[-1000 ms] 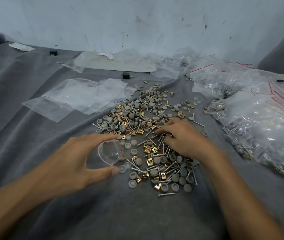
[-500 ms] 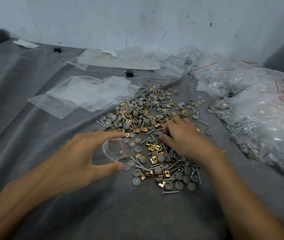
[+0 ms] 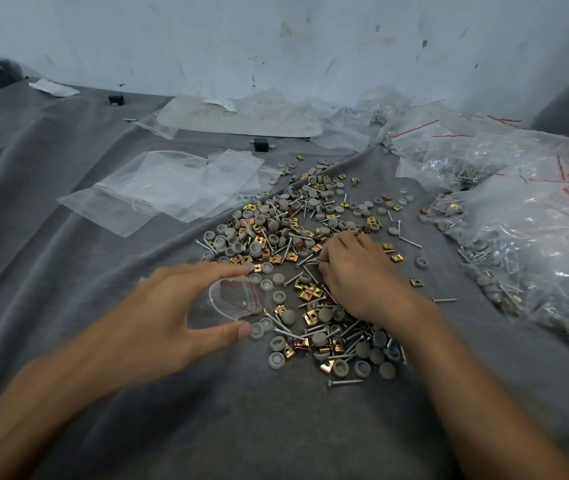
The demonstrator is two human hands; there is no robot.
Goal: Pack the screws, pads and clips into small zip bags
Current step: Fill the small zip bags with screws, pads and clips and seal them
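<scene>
Zip bag [image 3: 233, 299] spread by left hand [image 3: 168, 306]; right hand [image 3: 356, 275] pinches screws [image 3: 305, 260].

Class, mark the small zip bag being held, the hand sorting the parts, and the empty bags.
small zip bag [image 3: 233, 299], head view, clear middle.
right hand [image 3: 362, 275], head view, back of hand.
empty bags [image 3: 172, 188], head view, top bag's middle.

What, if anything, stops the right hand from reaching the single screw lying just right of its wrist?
Probably nothing, so likely yes: the screw lies alone on bare cloth beside the right hand, uncovered.
</scene>
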